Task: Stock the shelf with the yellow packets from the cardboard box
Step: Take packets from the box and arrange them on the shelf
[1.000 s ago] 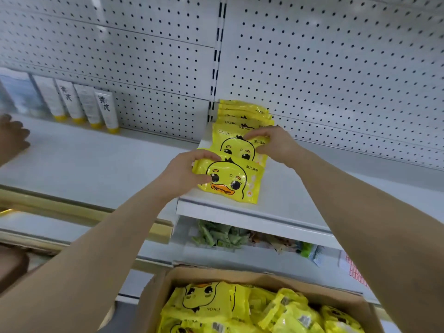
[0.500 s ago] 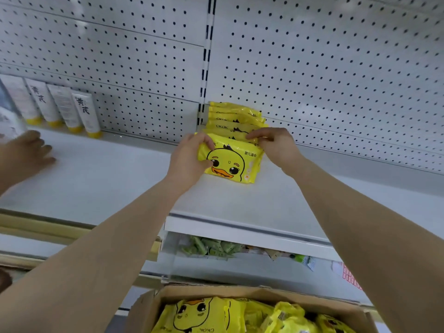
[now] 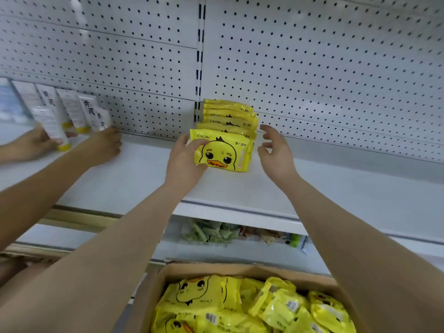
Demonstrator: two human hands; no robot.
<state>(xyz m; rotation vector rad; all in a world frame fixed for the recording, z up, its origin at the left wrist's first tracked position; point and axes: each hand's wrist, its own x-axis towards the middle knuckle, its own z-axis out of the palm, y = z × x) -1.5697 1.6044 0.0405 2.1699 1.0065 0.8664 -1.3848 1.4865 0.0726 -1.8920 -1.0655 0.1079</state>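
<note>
One packet [image 3: 222,150], pinched by the left hand [image 3: 183,162], should sit flush against the row [image 3: 229,116] while the right hand [image 3: 276,150] hovers empty and relaxed.

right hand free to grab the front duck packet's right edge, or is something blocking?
Probably yes. The right hand is open beside the front yellow duck-print packet, nothing between them; the left hand grips only its left edge.

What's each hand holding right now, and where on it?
Left hand grips the front yellow packet by its left edge, thumb on the face. Right hand is open beside the row, holding nothing.
</note>
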